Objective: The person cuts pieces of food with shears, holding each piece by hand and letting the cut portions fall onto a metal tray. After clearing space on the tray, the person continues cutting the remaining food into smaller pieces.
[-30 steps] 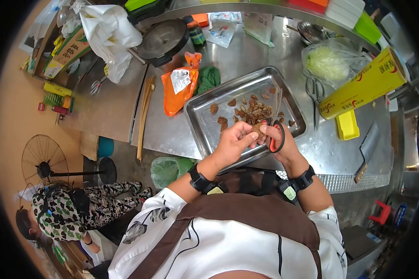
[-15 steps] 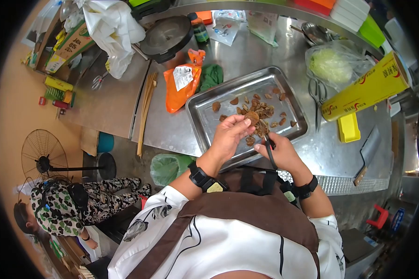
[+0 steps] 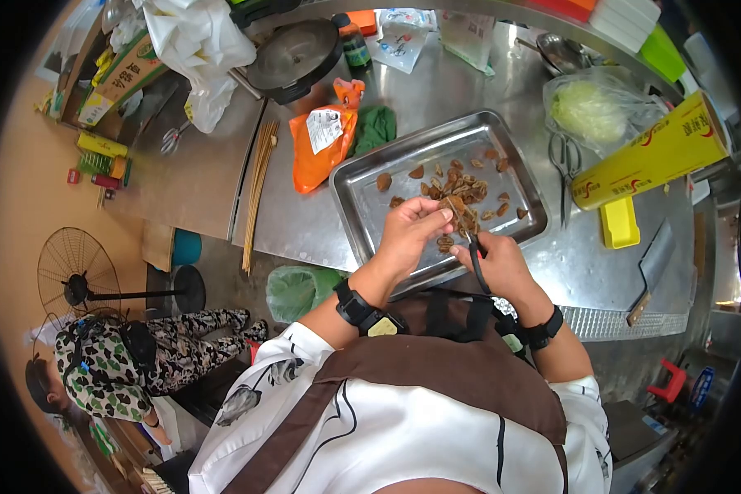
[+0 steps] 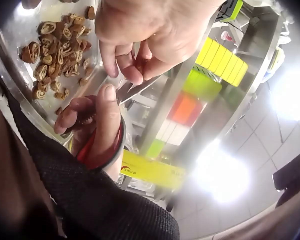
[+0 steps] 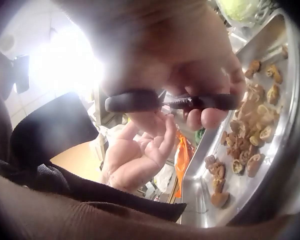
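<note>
Above the steel tray [image 3: 364, 185], my left hand [image 3: 405, 239] pinches a brown piece of food [image 3: 448, 204] between thumb and fingers. My right hand [image 3: 506, 267] grips scissors [image 3: 477, 262] by their black handles, which show red inside in the left wrist view. The blades point up and left, right at the brown piece. Beneath lie several cut brown pieces [image 4: 60, 47], curled and hollow like rings, heaped in the tray with a few scattered around. In the left wrist view, the left fingers hide most of the held piece.
Left of the tray lie an orange bag [image 3: 321, 152] and bamboo sticks [image 3: 259, 198]. On the right are a yellow cling-film box [image 3: 650, 156], a yellow tub [image 3: 620, 222], tongs [image 3: 563, 160] and a cleaver [image 3: 654, 259]. A green-lined bin [image 3: 298, 294] stands below the counter's front edge.
Both hands were together on the brown piece at first. The right hand then drew away and turned the scissors forward; now their blades are up at the piece, which the left hand still holds.
</note>
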`<state>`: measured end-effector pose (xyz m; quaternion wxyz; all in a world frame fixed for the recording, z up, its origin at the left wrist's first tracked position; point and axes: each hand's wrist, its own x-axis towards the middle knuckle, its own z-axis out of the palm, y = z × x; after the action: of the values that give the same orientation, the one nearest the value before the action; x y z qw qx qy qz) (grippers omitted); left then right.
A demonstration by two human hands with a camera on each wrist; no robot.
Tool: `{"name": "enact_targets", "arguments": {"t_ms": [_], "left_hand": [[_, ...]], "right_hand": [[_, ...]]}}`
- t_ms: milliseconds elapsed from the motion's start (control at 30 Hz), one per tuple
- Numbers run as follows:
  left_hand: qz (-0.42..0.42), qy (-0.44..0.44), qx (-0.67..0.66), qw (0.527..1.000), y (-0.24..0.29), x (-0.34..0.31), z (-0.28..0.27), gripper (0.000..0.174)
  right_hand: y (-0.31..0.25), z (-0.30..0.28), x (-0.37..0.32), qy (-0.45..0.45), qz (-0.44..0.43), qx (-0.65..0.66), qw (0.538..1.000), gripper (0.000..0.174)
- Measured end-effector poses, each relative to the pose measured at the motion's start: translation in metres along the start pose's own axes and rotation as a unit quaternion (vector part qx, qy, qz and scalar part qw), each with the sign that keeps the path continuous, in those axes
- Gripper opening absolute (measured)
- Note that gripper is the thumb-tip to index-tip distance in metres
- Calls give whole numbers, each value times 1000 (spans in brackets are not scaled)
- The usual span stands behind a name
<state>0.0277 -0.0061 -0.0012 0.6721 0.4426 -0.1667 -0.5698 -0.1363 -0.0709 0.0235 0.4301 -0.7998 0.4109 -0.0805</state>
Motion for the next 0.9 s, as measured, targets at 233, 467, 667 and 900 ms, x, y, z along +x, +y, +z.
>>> {"name": "enact_targets", "arguments": {"t_ms": [233,467,667,900], "left_hand": [[-13,10,52,999,0,2,-4,10],[-60,13,128,990,-4,5,-5,10],[-94,43,75,992,-9,9,-9,16],[-83,64,25,994,-5,11,-12,15]], "right_hand": [[3,-3,0,-16,20,-33,999,52],[9,3,6,-29,16,0,999,52],[38,17,14,-17,41,27,999,52],[33,7,9,-42,56,58,996,50]]}}
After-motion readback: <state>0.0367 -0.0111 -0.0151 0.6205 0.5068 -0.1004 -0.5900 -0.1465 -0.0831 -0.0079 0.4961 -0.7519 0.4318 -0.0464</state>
